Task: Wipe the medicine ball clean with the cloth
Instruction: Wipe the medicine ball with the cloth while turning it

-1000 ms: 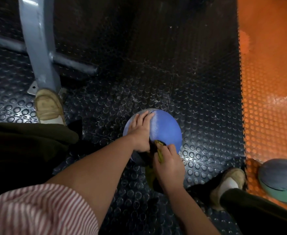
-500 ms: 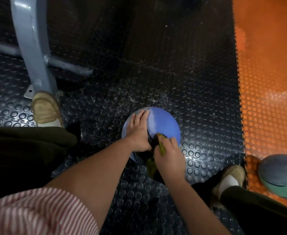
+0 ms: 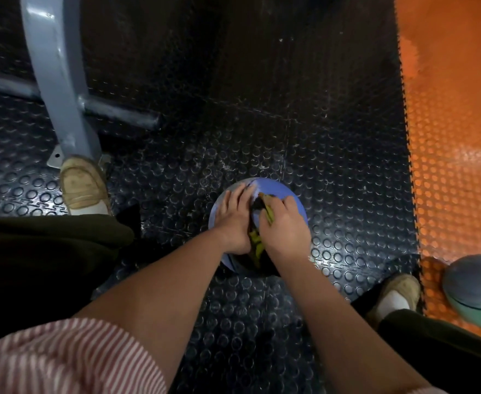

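Blue round medicine ball (image 3: 275, 188): my left hand (image 3: 233, 220) lies flat-fingered at nine o'clock, right hand (image 3: 284, 226) clutches yellow-green cloth (image 3: 255, 242).

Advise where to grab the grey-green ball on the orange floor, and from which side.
This ball: smooth, round, no handle, so probably cup it at its widest girth, palms on opposite flanks. Come from above: its top is bare, while it rests on the orange floor with the shoe close on its left.
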`<state>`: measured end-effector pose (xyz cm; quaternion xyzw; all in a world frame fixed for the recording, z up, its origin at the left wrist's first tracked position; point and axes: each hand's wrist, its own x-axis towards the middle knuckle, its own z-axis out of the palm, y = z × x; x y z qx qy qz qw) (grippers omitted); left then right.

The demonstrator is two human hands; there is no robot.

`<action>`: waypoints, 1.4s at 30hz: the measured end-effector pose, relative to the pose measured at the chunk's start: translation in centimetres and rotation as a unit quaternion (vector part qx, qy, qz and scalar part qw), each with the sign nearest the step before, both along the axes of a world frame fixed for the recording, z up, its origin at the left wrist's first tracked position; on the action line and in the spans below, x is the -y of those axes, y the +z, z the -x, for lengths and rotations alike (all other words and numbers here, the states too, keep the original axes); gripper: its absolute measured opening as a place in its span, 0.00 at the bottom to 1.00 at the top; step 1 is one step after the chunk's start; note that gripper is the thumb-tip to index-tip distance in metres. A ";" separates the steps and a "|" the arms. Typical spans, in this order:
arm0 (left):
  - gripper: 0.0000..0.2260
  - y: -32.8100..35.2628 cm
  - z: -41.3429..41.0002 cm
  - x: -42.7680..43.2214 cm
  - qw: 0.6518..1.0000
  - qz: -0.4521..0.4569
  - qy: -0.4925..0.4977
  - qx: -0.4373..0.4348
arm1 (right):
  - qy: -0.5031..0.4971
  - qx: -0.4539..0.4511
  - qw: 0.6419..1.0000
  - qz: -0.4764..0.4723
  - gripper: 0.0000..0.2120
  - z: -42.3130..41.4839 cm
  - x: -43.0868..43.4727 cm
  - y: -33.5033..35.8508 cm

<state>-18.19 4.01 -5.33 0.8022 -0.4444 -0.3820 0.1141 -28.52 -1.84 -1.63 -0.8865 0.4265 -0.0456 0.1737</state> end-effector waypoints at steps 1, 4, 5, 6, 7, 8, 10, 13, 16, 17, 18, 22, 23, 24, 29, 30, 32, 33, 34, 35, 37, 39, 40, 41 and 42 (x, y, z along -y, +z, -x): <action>0.57 0.2 -0.4 0.0 0.999 0.012 0.015 -0.027 | 0.007 0.001 1.000 -0.007 0.15 1.1 -0.8 -0.6; 0.65 0.6 -1.4 0.0 0.999 0.012 0.013 -0.050 | 0.012 -0.003 0.998 -0.065 0.14 6.0 -4.7 -2.6; 0.66 0.7 -1.4 0.0 0.999 0.008 0.012 -0.051 | 0.017 -0.017 0.997 -0.070 0.13 7.6 -5.8 -3.3; 0.67 0.6 -1.2 -0.1 0.999 0.006 0.013 -0.049 | 0.017 -0.027 0.996 -0.078 0.12 8.6 -6.5 -3.7; 0.67 0.5 -0.9 -0.2 0.999 0.007 0.013 -0.043 | 0.009 -0.023 0.996 -0.085 0.12 9.0 -6.8 -3.7; 0.67 0.4 -0.5 -0.4 0.999 0.012 0.015 -0.036 | 0.005 0.000 0.997 -0.082 0.11 8.9 -6.5 -3.5; 0.64 0.2 -0.1 -0.6 0.999 0.025 0.027 -0.026 | -0.001 0.060 0.997 -0.045 0.12 7.3 -5.3 -2.6; 0.59 0.1 -0.2 -0.5 0.999 0.030 0.038 -0.025 | -0.016 0.088 0.996 0.022 0.13 3.2 -2.3 -0.6; 0.57 0.4 -0.3 -0.3 0.998 0.030 0.048 -0.039 | -0.021 0.029 0.999 0.019 0.12 1.9 -1.6 -1.4; 0.59 0.6 -0.3 -0.3 0.998 0.026 0.049 -0.043 | -0.020 0.019 0.999 0.023 0.11 2.4 -2.2 -2.1; 0.61 0.8 -0.3 -0.3 0.998 0.023 0.045 -0.043 | -0.024 0.023 0.999 0.023 0.12 3.2 -2.8 -2.7; 0.67 0.9 -0.3 -0.3 0.999 0.027 0.023 -0.037 | -0.081 -0.008 0.995 -0.063 0.20 7.4 -5.2 -4.1; 0.66 0.9 -0.2 -0.4 0.999 0.029 0.026 -0.036 | -0.094 -0.017 0.992 -0.088 0.19 7.9 -5.3 -3.7; 0.66 1.0 -0.1 -0.3 0.999 0.029 0.031 -0.035 | -0.109 -0.004 0.991 -0.082 0.19 7.7 -4.9 -3.2; 0.63 0.3 0.2 -0.5 0.996 0.030 0.071 -0.037 | -0.109 0.126 0.986 -0.017 0.15 1.3 0.6 -0.6; 0.62 0.4 0.2 -0.4 0.996 0.030 0.079 -0.034 | -0.087 0.105 0.991 -0.002 0.15 0.1 1.1 -0.8; 0.59 0.4 0.4 -0.2 0.994 0.038 0.097 -0.036 | -0.059 0.061 0.995 0.047 0.18 -0.6 0.5 -1.9; 0.56 0.5 0.5 -0.2 0.993 0.042 0.102 -0.036 | -0.054 0.052 0.996 0.058 0.19 -0.3 -0.3 -2.6; 0.55 0.5 0.5 -0.2 0.993 0.045 0.103 -0.032 | -0.053 0.055 0.995 0.065 0.19 0.4 -1.3 -3.2; 0.55 0.5 0.5 -0.3 0.994 0.046 0.100 -0.027 | -0.051 0.069 0.993 0.083 0.18 1.2 -2.2 -3.8; 0.59 0.4 0.5 -0.5 0.995 0.040 0.083 -0.032 | -0.034 0.093 0.988 0.122 0.16 3.3 -3.2 -4.9; 0.63 0.7 0.3 -0.6 0.997 0.029 0.068 -0.039 | -0.028 0.103 0.991 0.080 0.13 5.1 -3.8 -5.0; 0.63 0.8 0.0 -0.6 0.997 0.024 0.065 -0.044 | -0.032 0.082 0.996 0.034 0.11 5.8 -4.3 -5.0; 0.63 0.9 -0.2 -0.4 0.997 0.019 0.063 -0.050 | -0.013 0.065 0.998 -0.008 0.09 6.7 -5.0 -5.1; 0.64 1.0 -0.5 -0.3 0.997 0.018 0.061 -0.053 | 0.010 0.051 0.998 -0.022 0.12 7.4 -5.7 -4.9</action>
